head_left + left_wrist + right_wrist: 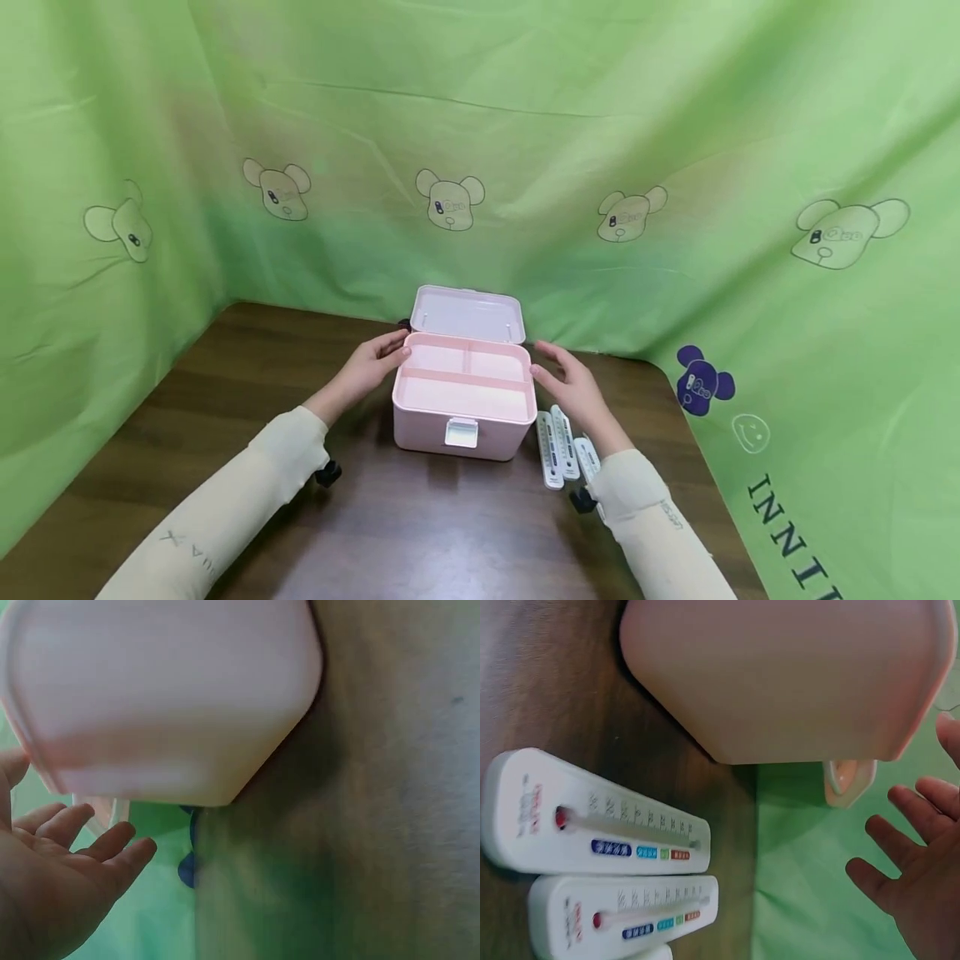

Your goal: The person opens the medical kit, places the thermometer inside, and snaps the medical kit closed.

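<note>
Open pink box (pixel 423 429) sits on the surface (pixel 420 533), long axis running side to side | left grip (pixel 366 365) nearer, relaxed, thumb touching its left side | right grip (pixel 573 390) just off its right, spread, holding nothing, thermometers (pixel 549 450) close by

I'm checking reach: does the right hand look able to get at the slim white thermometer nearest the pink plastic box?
Probably yes: the right hand appears empty, and nothing covers the thermometer.

Smooth plastic box (pixel 426 428), wood-grained table (pixel 420 525)
</note>
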Demonstrator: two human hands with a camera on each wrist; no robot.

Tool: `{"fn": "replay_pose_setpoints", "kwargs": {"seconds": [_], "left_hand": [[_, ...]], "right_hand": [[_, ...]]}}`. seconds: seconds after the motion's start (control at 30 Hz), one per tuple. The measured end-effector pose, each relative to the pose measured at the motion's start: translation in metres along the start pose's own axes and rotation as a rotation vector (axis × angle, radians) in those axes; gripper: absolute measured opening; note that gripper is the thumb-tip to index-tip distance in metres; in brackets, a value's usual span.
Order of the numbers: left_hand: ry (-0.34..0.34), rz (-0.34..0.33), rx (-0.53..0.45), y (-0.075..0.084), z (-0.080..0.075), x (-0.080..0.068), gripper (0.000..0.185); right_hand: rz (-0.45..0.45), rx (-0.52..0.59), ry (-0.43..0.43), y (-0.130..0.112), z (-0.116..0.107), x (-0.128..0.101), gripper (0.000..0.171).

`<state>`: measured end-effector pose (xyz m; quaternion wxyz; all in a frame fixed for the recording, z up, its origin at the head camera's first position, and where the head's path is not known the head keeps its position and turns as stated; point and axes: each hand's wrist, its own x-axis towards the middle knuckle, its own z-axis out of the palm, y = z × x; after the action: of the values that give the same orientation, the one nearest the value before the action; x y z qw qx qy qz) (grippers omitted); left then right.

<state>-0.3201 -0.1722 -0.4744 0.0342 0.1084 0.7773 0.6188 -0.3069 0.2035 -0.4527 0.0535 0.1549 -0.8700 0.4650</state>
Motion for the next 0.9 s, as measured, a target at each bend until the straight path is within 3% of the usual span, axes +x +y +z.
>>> {"fn": "replay_pose_setpoints", "kwargs": {"seconds": [0.37, 0.57, 0.7, 0.9], "left_hand": [[-0.031, 0.065, 0.088, -0.001, 0.008, -0.032, 0.074], [-0.034, 0.045, 0.237, 0.001, 0.013, -0.049, 0.101], [-0.014, 0.047, 0.311, 0.001, 0.018, -0.056, 0.114], [0.011, 0.104, 0.320, -0.003, 0.026, -0.059, 0.120]], "right_hand": [[-0.006, -0.141, 0.038, -0.005, -0.016, -0.040, 0.060], [-0.033, -0.216, 0.076, -0.001, -0.023, -0.063, 0.058], [-0.037, -0.264, 0.089, 0.000, -0.028, -0.078, 0.058], [-0.035, -0.326, 0.091, 0.002, -0.039, -0.099, 0.062]]}}
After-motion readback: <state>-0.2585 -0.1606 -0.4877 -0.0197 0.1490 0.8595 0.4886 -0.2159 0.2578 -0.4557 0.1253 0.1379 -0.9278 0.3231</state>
